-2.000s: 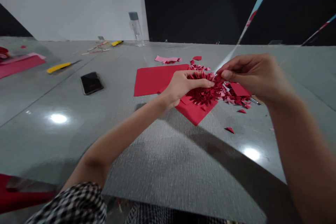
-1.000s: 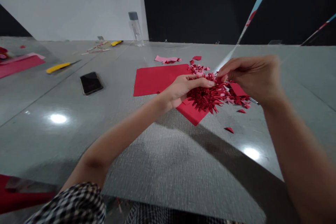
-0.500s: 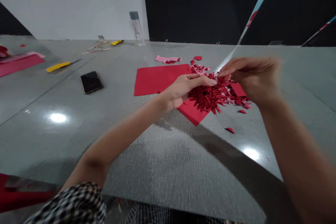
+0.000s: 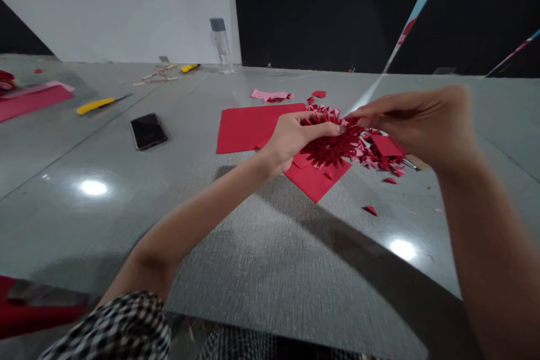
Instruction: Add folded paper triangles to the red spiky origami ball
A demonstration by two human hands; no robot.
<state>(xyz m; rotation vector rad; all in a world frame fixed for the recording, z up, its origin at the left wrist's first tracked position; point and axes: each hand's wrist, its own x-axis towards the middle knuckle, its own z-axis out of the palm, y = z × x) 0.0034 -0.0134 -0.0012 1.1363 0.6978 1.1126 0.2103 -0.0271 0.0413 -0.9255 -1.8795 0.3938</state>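
Observation:
My left hand (image 4: 295, 138) grips a spiky red paper flower (image 4: 331, 143) by its left edge, thumb on top, holding it just above the table. My right hand (image 4: 422, 121) is closed in a pinch on the flower's upper right petals. Under the flower lie a small red paper square (image 4: 314, 180) and, to the left, a larger red sheet (image 4: 248, 126). Red and pink paper scraps (image 4: 382, 160) are heaped beneath my right hand.
A black phone (image 4: 147, 130) lies on the grey table (image 4: 261, 259) to the left. A yellow-handled cutter (image 4: 96, 104), pink scraps (image 4: 270, 95) and a clear bottle (image 4: 220, 42) sit farther back. Red sheets (image 4: 34, 98) lie far left. Loose red bits (image 4: 370, 210) dot the right.
Both hands have turned and tilted the flower, which dipped lower and then rose again. My right hand's pinch shifted along the petals.

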